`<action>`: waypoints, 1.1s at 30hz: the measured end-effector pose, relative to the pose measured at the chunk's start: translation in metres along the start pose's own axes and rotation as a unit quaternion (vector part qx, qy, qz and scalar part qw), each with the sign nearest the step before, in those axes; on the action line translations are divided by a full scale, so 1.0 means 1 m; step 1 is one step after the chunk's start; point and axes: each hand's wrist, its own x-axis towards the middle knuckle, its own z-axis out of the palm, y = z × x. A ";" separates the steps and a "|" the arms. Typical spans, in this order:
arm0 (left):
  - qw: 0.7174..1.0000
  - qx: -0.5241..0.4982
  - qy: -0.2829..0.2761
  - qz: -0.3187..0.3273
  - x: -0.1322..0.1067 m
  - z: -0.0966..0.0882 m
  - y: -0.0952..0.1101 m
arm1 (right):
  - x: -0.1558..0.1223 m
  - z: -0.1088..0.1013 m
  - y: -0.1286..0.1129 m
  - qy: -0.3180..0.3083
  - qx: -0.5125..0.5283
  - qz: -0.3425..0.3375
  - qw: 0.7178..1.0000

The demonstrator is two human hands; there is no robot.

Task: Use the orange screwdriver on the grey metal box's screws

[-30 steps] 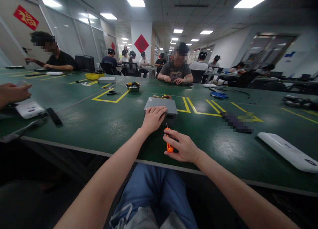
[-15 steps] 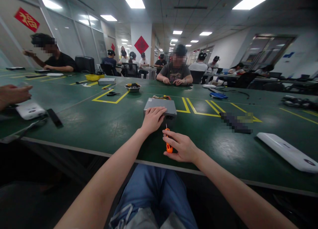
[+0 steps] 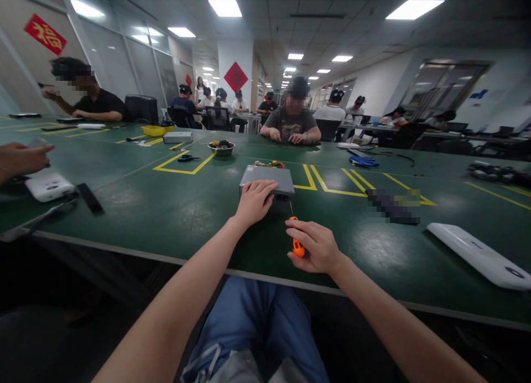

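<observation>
A grey metal computer power supply (image 3: 265, 175) lies on the green table (image 3: 199, 222) in front of me, a socket on its near face and coloured cables behind it. My left hand (image 3: 255, 200) holds it at its near edge, fingers laid together over the top; the thumb is hidden. Closer to the table's front edge, my right hand (image 3: 313, 244) grips an orange-and-black screwdriver (image 3: 297, 247) between thumb and fingers. The thin shaft points up and away, its tip just below the near right corner of the power supply. Whether it touches the case I cannot tell.
A metal bowl (image 3: 221, 148) with small items and a yellow tray (image 3: 156, 130) stand farther back. On the right lie a white elongated device (image 3: 477, 254) and blue gloves or cloth (image 3: 363, 161). Another person's hand (image 3: 25, 159) is at the left; a co-worker (image 3: 292, 117) sits opposite.
My right hand has moved to the right with the screwdriver, whose shaft now tilts slightly left. My left hand and the power supply have stayed in place.
</observation>
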 end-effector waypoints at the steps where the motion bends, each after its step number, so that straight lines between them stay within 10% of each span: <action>1: 1.000 0.000 0.000 -0.001 0.000 0.000 0.000 | 0.000 0.000 0.000 -0.001 -0.001 0.003 1.000; 25: 1.000 -0.006 0.005 -0.002 0.000 -0.001 0.001 | -0.002 0.002 -0.002 -0.084 -0.012 0.006 0.996; 33: 1.000 -0.005 0.005 -0.006 0.000 0.001 0.000 | -0.005 -0.004 0.002 -0.068 0.128 0.079 0.986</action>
